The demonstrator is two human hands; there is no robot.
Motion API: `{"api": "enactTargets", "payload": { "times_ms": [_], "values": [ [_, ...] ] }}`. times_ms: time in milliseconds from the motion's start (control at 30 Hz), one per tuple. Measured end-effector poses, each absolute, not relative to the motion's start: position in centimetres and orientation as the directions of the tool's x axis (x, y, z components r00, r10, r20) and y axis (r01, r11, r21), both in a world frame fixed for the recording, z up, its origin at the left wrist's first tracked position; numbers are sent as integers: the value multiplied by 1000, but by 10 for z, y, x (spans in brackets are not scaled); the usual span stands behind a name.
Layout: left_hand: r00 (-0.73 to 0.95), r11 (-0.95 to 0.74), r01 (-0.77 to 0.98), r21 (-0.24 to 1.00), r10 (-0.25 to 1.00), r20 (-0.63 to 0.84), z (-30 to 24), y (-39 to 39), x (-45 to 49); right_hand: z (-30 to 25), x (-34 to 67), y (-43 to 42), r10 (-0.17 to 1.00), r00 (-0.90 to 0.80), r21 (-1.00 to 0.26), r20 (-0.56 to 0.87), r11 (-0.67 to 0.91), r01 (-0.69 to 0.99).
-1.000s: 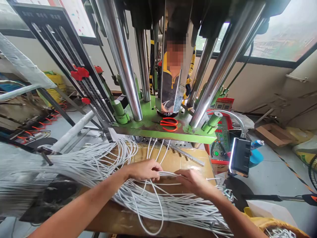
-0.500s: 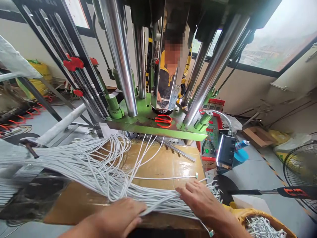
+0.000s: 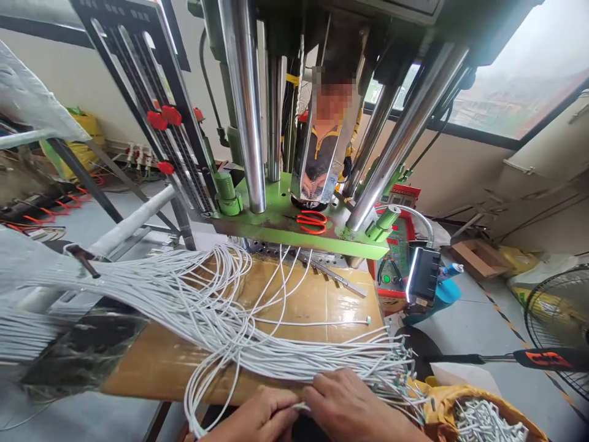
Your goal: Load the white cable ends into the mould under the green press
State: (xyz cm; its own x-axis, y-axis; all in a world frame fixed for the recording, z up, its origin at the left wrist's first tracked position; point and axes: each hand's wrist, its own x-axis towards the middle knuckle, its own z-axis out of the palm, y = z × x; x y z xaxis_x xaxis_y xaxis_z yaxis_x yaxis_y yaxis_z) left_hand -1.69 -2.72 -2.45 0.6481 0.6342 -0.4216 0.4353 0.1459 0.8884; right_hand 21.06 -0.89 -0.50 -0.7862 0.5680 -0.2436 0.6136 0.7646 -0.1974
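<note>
1. Both hands, left hand [image 3: 257, 417] and right hand [image 3: 345, 408], are pinching one white cable [image 3: 301, 406] at the table's [image 3: 151, 365] six o'clock edge.
2. The cable bundle [image 3: 221, 319] is sprawling toward nine o'clock; pulling could be snagging neighbouring loops, probably tangling them.

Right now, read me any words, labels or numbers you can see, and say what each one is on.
No text reads legibly.
Red control panel: button markings too small to read.
Orange patch on the black handle: dark marks, blurred.
Board at top left: too blurred to read.
</note>
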Motion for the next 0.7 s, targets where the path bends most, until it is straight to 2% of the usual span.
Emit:
{"api": "enactTargets", "payload": {
  "times_ms": [67,133,233,333,400,567,700],
  "values": [
    [638,162,402,901,657,-402,-22,-24,-21,11,216,-1,610,-761,-314,-219,695,647],
    [615,282,344,896,653,-442,-23,-21,-24,24,225,9,675,-707,-400,-210,601,692],
    [631,469,193,862,613,-475,-29,-16,-21,25,224,11,683,-707,-369,-182,619,693],
    [663,508,107,855,605,-442,-30,-13,-14,13,213,3,628,-770,-276,-114,724,632],
    [654,521,85,849,614,-442,-26,-9,-15,11,216,2,641,-764,-257,-66,729,634],
    [640,592,66,803,593,-490,-26,-3,-29,15,243,20,781,-623,-406,-36,558,724],
    [678,668,7,744,543,-495,-30,-2,-19,8,232,19,738,-675,-400,18,624,672]
  ]
}}
